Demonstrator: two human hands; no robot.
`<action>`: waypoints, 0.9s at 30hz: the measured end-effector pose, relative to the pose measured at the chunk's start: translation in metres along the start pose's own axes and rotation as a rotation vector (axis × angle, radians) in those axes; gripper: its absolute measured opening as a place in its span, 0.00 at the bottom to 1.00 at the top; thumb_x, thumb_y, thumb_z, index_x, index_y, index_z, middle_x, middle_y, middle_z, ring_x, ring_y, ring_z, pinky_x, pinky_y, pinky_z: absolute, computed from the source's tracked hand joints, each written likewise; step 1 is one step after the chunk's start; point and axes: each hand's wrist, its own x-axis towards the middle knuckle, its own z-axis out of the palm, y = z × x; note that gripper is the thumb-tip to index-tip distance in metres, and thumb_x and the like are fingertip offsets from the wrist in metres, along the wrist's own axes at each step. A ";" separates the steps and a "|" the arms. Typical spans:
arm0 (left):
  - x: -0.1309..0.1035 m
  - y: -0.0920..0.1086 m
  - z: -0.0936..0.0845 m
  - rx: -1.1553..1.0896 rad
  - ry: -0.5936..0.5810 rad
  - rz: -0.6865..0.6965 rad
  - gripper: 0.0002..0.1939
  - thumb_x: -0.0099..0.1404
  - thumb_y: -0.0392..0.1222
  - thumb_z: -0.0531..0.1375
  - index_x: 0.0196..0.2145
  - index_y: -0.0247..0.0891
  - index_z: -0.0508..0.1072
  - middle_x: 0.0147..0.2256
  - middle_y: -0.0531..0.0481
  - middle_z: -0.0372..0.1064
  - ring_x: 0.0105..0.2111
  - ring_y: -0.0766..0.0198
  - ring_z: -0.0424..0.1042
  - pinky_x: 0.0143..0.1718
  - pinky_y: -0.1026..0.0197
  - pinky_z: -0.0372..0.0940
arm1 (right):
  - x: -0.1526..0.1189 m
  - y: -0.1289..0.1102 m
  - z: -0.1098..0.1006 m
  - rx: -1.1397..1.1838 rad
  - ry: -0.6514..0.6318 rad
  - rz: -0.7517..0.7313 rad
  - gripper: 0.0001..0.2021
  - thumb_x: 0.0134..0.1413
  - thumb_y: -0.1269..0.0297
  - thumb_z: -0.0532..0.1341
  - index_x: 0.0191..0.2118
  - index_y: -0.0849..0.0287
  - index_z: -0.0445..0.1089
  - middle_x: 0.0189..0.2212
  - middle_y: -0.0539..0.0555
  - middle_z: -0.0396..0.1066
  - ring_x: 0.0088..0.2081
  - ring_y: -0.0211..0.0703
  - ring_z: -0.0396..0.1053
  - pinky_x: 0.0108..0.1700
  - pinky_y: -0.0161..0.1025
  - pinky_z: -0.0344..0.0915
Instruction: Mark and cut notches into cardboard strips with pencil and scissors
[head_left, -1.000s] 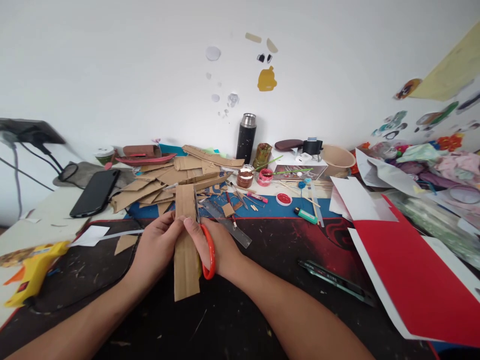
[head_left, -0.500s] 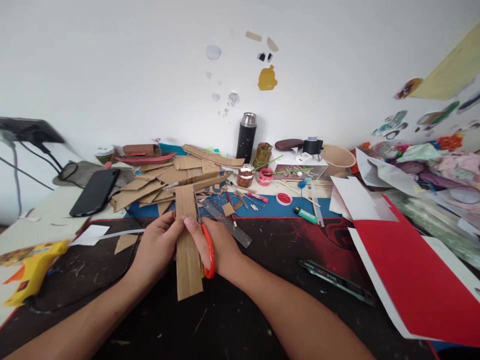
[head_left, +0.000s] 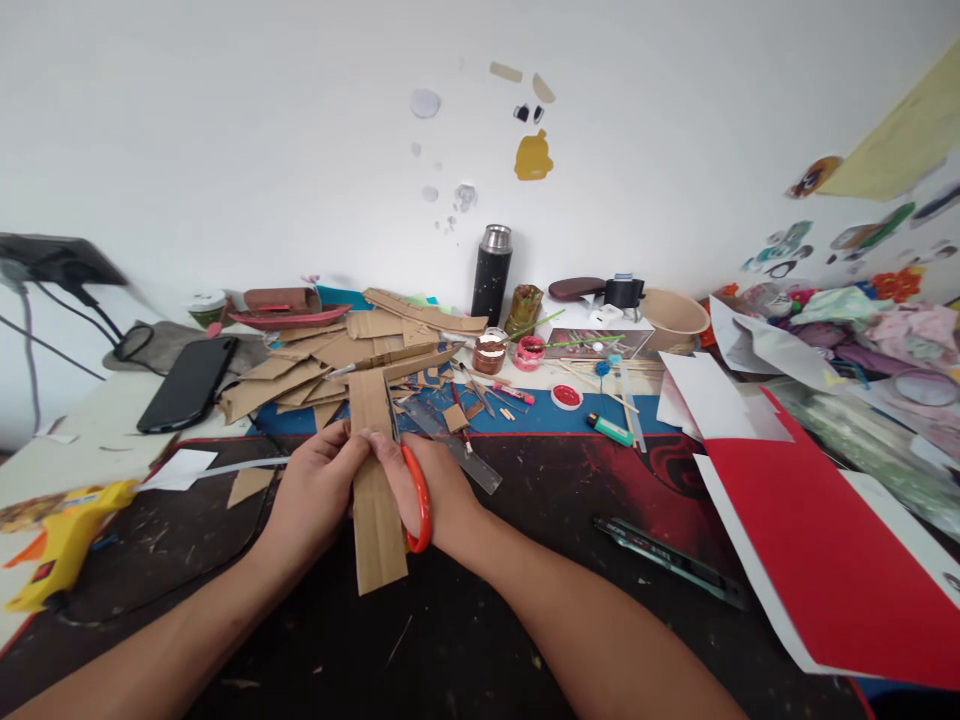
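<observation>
A long strip of brown cardboard (head_left: 380,535) hangs upright between my hands, above the dark mat. My left hand (head_left: 319,487) pinches its left edge, thumb on the front face. My right hand (head_left: 435,490) is closed around scissors with an orange-red handle (head_left: 423,500). Its thumb also presses on the cardboard's face beside the left thumb. The scissor blades run up along the strip's right edge and are mostly hidden, so I cannot tell how far apart they are.
Behind my hands lies a heap of cardboard scraps (head_left: 300,370). A yellow glue gun (head_left: 71,540) and black phone (head_left: 187,385) are at left. At right lie a utility knife (head_left: 667,560) and red paper (head_left: 832,540). Paint jars (head_left: 489,352) and a black thermos (head_left: 493,272) stand at the back.
The cardboard strip's lower end has risen slightly and shifted a little to the right. Both hands keep nearly the same hold, and the view has moved very slightly.
</observation>
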 end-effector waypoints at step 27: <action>0.013 -0.012 -0.009 0.058 0.029 0.083 0.24 0.55 0.65 0.75 0.33 0.41 0.82 0.31 0.47 0.83 0.29 0.54 0.79 0.28 0.61 0.71 | 0.009 0.003 0.011 -0.003 0.055 -0.013 0.27 0.82 0.45 0.58 0.34 0.57 0.78 0.31 0.57 0.80 0.33 0.50 0.74 0.34 0.41 0.63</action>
